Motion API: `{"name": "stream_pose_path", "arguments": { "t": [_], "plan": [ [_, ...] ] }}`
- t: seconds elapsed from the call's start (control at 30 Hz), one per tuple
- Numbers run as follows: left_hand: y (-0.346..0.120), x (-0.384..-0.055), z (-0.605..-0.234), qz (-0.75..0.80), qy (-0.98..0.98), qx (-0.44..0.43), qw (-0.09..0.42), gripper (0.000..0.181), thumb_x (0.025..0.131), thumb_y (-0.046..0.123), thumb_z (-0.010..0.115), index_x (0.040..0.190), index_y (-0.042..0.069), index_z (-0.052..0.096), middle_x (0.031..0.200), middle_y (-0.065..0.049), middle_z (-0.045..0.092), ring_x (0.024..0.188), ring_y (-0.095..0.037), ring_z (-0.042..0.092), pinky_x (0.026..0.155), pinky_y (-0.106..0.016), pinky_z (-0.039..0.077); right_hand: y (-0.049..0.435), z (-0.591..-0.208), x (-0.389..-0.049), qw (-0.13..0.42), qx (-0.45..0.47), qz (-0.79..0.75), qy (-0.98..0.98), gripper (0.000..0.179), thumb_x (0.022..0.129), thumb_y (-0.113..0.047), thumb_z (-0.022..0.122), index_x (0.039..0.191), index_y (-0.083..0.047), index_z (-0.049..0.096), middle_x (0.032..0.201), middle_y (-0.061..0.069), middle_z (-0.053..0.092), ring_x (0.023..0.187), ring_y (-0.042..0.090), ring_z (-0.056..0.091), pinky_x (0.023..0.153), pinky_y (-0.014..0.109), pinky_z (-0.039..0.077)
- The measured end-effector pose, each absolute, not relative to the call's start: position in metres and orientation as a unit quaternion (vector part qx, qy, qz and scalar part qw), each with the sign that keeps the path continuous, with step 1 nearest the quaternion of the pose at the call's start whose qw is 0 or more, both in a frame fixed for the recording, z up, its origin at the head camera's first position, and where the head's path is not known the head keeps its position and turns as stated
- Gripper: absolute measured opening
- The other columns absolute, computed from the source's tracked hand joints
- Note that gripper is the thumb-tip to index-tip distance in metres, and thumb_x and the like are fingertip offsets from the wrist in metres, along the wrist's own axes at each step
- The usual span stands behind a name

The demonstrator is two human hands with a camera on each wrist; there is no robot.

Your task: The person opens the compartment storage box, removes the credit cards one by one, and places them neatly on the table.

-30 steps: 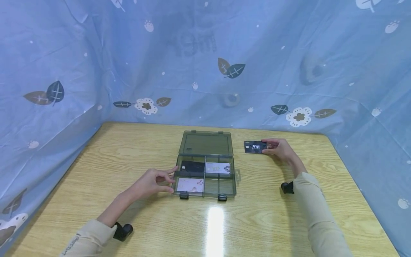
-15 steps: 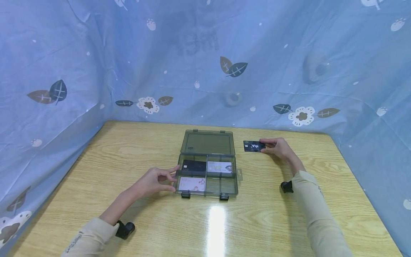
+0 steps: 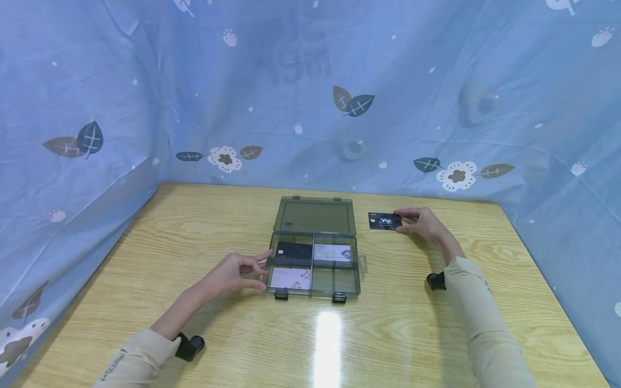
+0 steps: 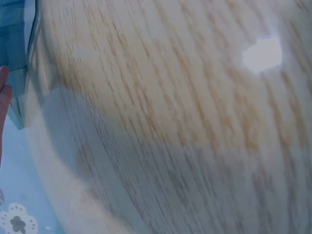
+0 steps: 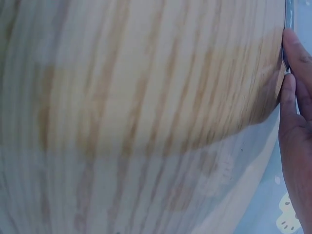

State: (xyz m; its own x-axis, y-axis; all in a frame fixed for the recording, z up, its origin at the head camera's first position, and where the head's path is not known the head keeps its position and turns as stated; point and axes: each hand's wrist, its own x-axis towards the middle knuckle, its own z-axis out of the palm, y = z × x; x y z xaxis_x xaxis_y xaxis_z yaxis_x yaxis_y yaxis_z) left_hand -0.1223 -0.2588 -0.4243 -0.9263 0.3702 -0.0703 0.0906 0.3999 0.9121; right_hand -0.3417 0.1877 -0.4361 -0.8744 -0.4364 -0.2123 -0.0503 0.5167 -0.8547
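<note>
In the head view my right hand (image 3: 423, 223) pinches a dark VIP card (image 3: 385, 221) by its right end, between the thumb and fingers. The card is right of an open, see-through storage box (image 3: 335, 295). My left hand (image 3: 233, 274) touches the box's left side with spread fingers and thumb. Inside the box, a black card (image 3: 294, 252) lies back left and a white VIP card (image 3: 332, 253) back right. A pink-white card (image 3: 291, 278) occupies the front left compartment. The left wrist view catches only fingertips (image 4: 4, 87) at the box's edge.
The box's lid (image 3: 316, 216) is folded back on the wooden table (image 3: 194, 221). Two black latches (image 3: 339, 297) stick out at its front. A blue patterned cloth (image 3: 271, 118) hangs behind and at both sides. Light glares on the table's front.
The head view has shifted slightly. Otherwise both hands keep almost the same places, the right with the dark card and the left at the box's side.
</note>
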Motion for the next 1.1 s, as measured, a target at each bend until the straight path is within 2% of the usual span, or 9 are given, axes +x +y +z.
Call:
{"name": "stream_pose_path", "arguments": {
  "t": [0.23, 0.47, 0.7, 0.93, 1.0, 1.1],
  "plan": [
    [-0.259, -0.12, -0.422, 0.529, 0.827, 0.143, 0.129, 0.02, 0.075, 0.01, 0.08, 0.088, -0.001, 0.069, 0.144, -0.021, 0.04, 0.103, -0.027, 0.066, 0.09, -0.032, 0.053, 0.185, -0.436, -0.342, 0.201, -0.151, -0.459, 0.852, 0.058, 0.084, 0.002, 0.071, 0.136, 0.006, 0.047, 0.146, 0.03, 0.032, 0.131, 0.036, 0.041, 0.093, 0.014, 0.046],
    [-0.26, -0.12, -0.421, 0.526, 0.829, 0.139, 0.132, 0.02, 0.075, 0.011, 0.08, 0.088, 0.0, 0.07, 0.145, -0.021, 0.04, 0.105, -0.026, 0.065, 0.091, -0.032, 0.052, 0.184, -0.436, -0.343, 0.2, -0.152, -0.456, 0.854, 0.059, 0.083, -0.002, 0.073, 0.136, 0.005, 0.048, 0.146, 0.029, 0.033, 0.132, 0.038, 0.04, 0.104, 0.031, 0.04],
    [-0.26, -0.122, -0.424, 0.522, 0.831, 0.137, 0.133, 0.018, 0.075, 0.011, 0.08, 0.087, 0.001, 0.07, 0.145, -0.019, 0.04, 0.104, -0.026, 0.066, 0.092, -0.034, 0.052, 0.188, -0.44, -0.345, 0.193, -0.153, -0.452, 0.858, 0.06, 0.082, -0.003, 0.074, 0.136, 0.004, 0.049, 0.146, 0.029, 0.034, 0.133, 0.037, 0.04, 0.105, 0.034, 0.038],
    [-0.259, -0.122, -0.423, 0.52, 0.832, 0.144, 0.129, 0.018, 0.075, 0.01, 0.079, 0.087, 0.0, 0.069, 0.145, -0.02, 0.04, 0.103, -0.025, 0.066, 0.091, -0.032, 0.053, 0.194, -0.441, -0.344, 0.189, -0.163, -0.489, 0.836, 0.061, 0.082, -0.003, 0.075, 0.136, 0.007, 0.047, 0.144, 0.027, 0.039, 0.131, 0.037, 0.042, 0.098, 0.021, 0.044],
    [-0.259, -0.122, -0.423, 0.52, 0.832, 0.144, 0.13, 0.019, 0.076, 0.011, 0.079, 0.088, 0.0, 0.069, 0.145, -0.02, 0.04, 0.103, -0.025, 0.066, 0.091, -0.031, 0.053, 0.196, -0.441, -0.342, 0.18, -0.16, -0.501, 0.832, 0.06, 0.083, -0.004, 0.074, 0.136, 0.006, 0.048, 0.141, 0.026, 0.044, 0.126, 0.031, 0.049, 0.093, 0.016, 0.048],
    [-0.26, -0.121, -0.423, 0.523, 0.83, 0.139, 0.132, 0.018, 0.076, 0.011, 0.079, 0.087, 0.001, 0.069, 0.145, -0.02, 0.039, 0.104, -0.025, 0.066, 0.091, -0.032, 0.053, 0.2, -0.441, -0.341, 0.16, -0.163, -0.509, 0.83, 0.058, 0.085, -0.008, 0.073, 0.136, 0.004, 0.049, 0.135, 0.025, 0.051, 0.113, 0.016, 0.059, 0.085, 0.012, 0.05]
  ]
}}
